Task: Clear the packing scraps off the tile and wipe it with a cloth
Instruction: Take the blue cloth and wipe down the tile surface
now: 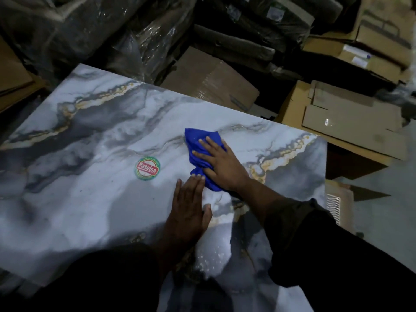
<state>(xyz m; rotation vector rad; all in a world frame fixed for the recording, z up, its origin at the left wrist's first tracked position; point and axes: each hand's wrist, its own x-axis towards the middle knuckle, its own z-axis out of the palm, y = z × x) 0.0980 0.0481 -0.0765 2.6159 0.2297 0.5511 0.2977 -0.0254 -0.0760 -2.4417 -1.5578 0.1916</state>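
Both hands lie palm-down on the large glossy marble-patterned tile [94,199], grey and white with gold veins. The right hand [221,167], just right of frame centre, is spread flat with its fingers apart, pressing a crumpled bright blue cloth [200,145] against the surface; the cloth bunches out from under the fingers toward the upper left and a tail shows below the palm. The left hand [188,206], just below and left of it, rests flat with fingers together, holding nothing, its fingertips almost touching the cloth's lower edge.

From the cloth, most of the tile's unwiped face stretches away to the left and upper left of the frame, along the tile's long axis, which runs from lower left to upper right. A round red-and-green sticker [147,168] sits just left of the hands. No packing scraps are visible on the tile, so the clearing looks done; brown cardboard boxes [351,118] lie beyond the far edge at upper right. The right hand is judged best placed to sweep leftward.
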